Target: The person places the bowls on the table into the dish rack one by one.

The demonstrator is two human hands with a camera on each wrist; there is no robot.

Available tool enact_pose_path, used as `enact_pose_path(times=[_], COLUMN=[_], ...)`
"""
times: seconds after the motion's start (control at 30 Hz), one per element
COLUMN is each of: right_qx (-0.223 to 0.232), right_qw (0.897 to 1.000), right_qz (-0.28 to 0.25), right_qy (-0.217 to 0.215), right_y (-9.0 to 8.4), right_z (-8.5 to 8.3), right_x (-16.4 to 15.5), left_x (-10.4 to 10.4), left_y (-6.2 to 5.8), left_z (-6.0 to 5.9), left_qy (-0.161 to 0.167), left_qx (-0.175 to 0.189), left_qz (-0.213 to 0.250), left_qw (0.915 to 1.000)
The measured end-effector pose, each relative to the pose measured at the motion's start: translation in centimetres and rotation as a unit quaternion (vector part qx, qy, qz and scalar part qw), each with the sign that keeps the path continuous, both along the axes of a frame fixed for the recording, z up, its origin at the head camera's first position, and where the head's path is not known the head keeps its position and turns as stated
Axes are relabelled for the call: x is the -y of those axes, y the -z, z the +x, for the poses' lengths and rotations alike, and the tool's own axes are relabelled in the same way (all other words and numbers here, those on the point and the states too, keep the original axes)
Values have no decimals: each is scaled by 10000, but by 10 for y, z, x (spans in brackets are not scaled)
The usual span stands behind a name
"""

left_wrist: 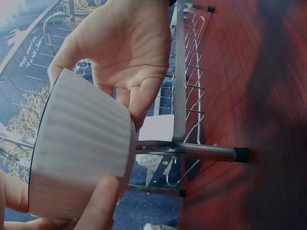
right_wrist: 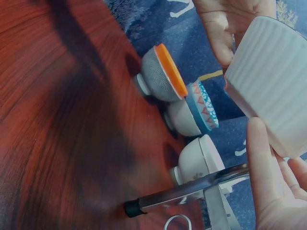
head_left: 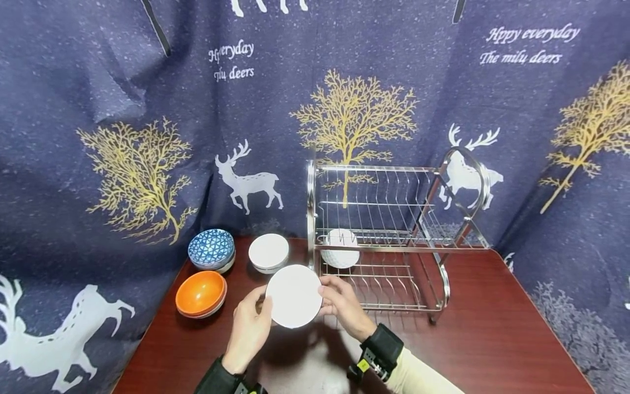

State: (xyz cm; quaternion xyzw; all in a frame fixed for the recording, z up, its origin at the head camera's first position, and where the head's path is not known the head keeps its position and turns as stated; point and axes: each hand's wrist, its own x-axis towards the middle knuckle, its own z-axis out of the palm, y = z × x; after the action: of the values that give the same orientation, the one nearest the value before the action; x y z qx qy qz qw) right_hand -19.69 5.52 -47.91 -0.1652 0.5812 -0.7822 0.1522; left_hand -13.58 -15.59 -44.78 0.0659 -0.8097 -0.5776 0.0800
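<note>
White ribbed bowl point(head_left: 294, 296), round, left hand point(head_left: 251, 328), right hand point(head_left: 343, 305) gripping rim, perhaps ceramic

A plain white bowl point(head_left: 294, 296) with a ribbed white outside. On a dark red-brown wood-grain table point(head_left: 492, 339): an orange bowl point(head_left: 200, 294) with a grey speckled outside, a bowl with a blue-and-white triangle pattern point(head_left: 211, 249), a white bowl point(head_left: 268, 252). A silver wire rack point(head_left: 389, 235). A navy curtain point(head_left: 98, 109) with gold trees and white deer.
</note>
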Motion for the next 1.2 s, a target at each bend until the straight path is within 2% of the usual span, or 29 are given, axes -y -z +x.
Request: enact_pose_path(times=[0.13, 0.3, 0.5, 0.63, 0.73, 0.87, 0.97, 1.1, 1.2], right_qx=[-37, -28, 140, 97, 50, 64, 83, 75, 36], right_qw=[10000, 9995, 9976, 9968, 9964, 9958, 9954, 9950, 9949], right_qz=[-17, -314, -649, -771, -812, -818, -810, -729, -615], right_qy=[60, 56, 171, 210, 239, 398, 513, 681, 804], right_y=[0, 0, 1, -1, -2, -4, -6, -9, -10], right_z=[0, -1, -4, -5, -6, -8, -10, -12, -15], right_x=[-2, -6, -14, -20, -26, -34, -41, -50, -59], left_x=[-2, -4, -8, -11, -14, -21, -26, -34, -39], left_y=[0, 3, 6, 15, 25, 37, 43, 49, 52], left_z=[1, 1, -3, -9, -16, -26, -32, -39, -43], left_qy=[6, -1, 193, 321, 337, 265, 281, 411, 457], left_qx=[-222, -500, -720, -890, -898, -816, -913, -1041, -989], left_qz=[-201, -351, 287, 554, 428, -169, -428, -405, -301], left_qw=[9996, 9981, 9968, 9940, 9945, 9962, 9945, 9929, 9936])
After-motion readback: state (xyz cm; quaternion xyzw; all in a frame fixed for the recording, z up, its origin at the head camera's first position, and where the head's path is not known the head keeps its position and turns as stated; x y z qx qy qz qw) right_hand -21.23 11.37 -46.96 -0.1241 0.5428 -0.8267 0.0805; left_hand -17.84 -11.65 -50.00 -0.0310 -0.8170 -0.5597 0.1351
